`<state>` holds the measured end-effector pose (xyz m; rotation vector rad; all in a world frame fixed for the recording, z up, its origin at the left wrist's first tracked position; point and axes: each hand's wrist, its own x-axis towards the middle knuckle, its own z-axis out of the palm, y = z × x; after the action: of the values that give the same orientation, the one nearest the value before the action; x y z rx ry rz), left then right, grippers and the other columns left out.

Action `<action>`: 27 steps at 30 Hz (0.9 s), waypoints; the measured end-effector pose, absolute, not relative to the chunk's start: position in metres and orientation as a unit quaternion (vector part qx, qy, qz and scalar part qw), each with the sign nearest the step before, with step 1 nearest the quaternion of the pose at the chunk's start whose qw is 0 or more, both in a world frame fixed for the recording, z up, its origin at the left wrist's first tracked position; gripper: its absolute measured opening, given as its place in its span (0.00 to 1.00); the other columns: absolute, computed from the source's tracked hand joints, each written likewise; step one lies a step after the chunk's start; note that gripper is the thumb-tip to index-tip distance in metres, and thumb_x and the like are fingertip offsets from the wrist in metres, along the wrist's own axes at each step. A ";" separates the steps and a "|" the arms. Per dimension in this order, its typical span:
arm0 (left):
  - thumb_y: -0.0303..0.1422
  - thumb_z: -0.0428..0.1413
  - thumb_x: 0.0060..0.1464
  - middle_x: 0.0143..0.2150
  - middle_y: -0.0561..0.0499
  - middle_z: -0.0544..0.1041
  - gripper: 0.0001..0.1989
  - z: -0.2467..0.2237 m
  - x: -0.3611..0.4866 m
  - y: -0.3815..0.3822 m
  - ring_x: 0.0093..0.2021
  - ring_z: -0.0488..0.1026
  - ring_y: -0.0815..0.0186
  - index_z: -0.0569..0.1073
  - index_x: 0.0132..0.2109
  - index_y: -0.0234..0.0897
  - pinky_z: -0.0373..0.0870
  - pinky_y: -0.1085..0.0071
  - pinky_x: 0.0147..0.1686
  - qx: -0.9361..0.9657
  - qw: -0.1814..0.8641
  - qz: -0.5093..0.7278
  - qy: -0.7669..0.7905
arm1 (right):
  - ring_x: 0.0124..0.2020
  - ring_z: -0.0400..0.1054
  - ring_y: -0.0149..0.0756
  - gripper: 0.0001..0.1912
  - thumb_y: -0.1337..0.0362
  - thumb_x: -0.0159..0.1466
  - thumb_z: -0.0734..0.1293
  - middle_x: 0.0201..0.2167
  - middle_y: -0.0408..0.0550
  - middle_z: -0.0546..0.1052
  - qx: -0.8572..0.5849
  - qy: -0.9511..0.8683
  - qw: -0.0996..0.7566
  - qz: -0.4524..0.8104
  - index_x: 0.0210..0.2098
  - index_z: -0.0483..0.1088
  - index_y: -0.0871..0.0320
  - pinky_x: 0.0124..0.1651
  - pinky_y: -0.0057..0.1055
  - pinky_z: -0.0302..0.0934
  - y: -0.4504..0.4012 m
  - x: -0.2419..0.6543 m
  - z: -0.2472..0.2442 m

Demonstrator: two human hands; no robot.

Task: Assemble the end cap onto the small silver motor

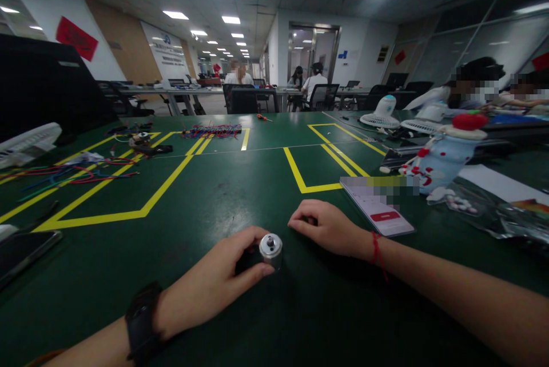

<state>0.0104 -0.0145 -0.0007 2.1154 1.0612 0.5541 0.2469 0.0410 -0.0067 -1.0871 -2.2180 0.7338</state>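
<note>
A small silver metal cylinder, with a round knob on its top, stands upright near the middle of the green table. My left hand grips it from the left, thumb on the near side and fingers on the far side. A black watch is on that wrist. To the right of the cylinder and apart from it, my right hand rests on the table with its fingers curled together; whether anything is inside them is hidden. A red string circles the right wrist.
A phone lies beyond my right wrist, near a blue cup and a clear plastic bag. Wires and a dark phone lie left. Small white fans stand at the back right. Other people sit farther off.
</note>
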 end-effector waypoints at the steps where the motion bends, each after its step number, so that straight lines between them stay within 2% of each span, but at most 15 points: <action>1: 0.32 0.54 0.60 0.44 0.53 0.73 0.10 -0.001 0.010 -0.014 0.41 0.70 0.62 0.67 0.49 0.43 0.66 0.68 0.40 0.815 0.348 0.212 0.411 | 0.33 0.65 0.32 0.07 0.65 0.62 0.64 0.32 0.46 0.73 -0.383 -0.841 0.283 0.257 0.34 0.74 0.59 0.36 0.30 0.59 0.038 0.244 -0.005; 5: 0.33 0.54 0.60 0.43 0.52 0.73 0.09 -0.003 0.010 -0.014 0.40 0.70 0.62 0.66 0.48 0.42 0.66 0.68 0.39 0.820 0.339 0.208 0.412 | 0.37 0.65 0.32 0.08 0.64 0.62 0.65 0.37 0.47 0.71 -0.322 -0.838 0.356 0.258 0.40 0.72 0.58 0.39 0.29 0.61 0.018 0.228 0.007; 9: 0.33 0.54 0.60 0.43 0.52 0.73 0.09 -0.005 0.010 -0.013 0.39 0.70 0.61 0.66 0.48 0.42 0.66 0.67 0.39 0.823 0.328 0.205 0.416 | 0.39 0.65 0.31 0.06 0.66 0.59 0.68 0.38 0.46 0.70 -0.296 -0.841 0.348 0.292 0.37 0.74 0.57 0.41 0.28 0.61 0.006 0.216 0.015; 14: 0.32 0.54 0.60 0.42 0.52 0.73 0.09 -0.003 0.010 -0.013 0.40 0.70 0.61 0.66 0.47 0.41 0.66 0.67 0.40 0.821 0.330 0.207 0.418 | 0.33 0.64 0.29 0.06 0.63 0.61 0.67 0.35 0.45 0.71 -0.344 -0.802 0.375 0.314 0.36 0.73 0.59 0.33 0.26 0.58 0.015 0.222 0.018; 18: 0.30 0.54 0.60 0.43 0.53 0.73 0.09 -0.001 0.010 -0.014 0.41 0.70 0.62 0.66 0.48 0.42 0.66 0.68 0.40 0.815 0.352 0.211 0.410 | 0.33 0.65 0.29 0.05 0.66 0.60 0.67 0.34 0.45 0.72 -0.337 -0.830 0.293 0.334 0.35 0.74 0.60 0.34 0.27 0.59 0.025 0.242 0.014; 22: 0.31 0.55 0.60 0.43 0.53 0.74 0.10 0.000 0.010 -0.014 0.41 0.71 0.62 0.67 0.48 0.43 0.66 0.68 0.41 0.811 0.359 0.212 0.411 | 0.36 0.66 0.31 0.06 0.64 0.59 0.69 0.37 0.46 0.71 -0.309 -0.864 0.216 0.333 0.36 0.76 0.58 0.40 0.29 0.62 0.027 0.258 0.006; 27: 0.31 0.54 0.60 0.45 0.52 0.73 0.10 -0.001 0.009 -0.014 0.42 0.71 0.61 0.67 0.49 0.43 0.66 0.67 0.42 0.811 0.358 0.208 0.413 | 0.38 0.66 0.32 0.07 0.65 0.57 0.70 0.38 0.46 0.70 -0.274 -0.899 0.170 0.297 0.37 0.78 0.56 0.43 0.32 0.61 0.028 0.260 0.003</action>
<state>0.0091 -0.0144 -0.0008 2.0924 1.0656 0.5368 0.2602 0.0276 0.0030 -0.7797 -2.5533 0.8452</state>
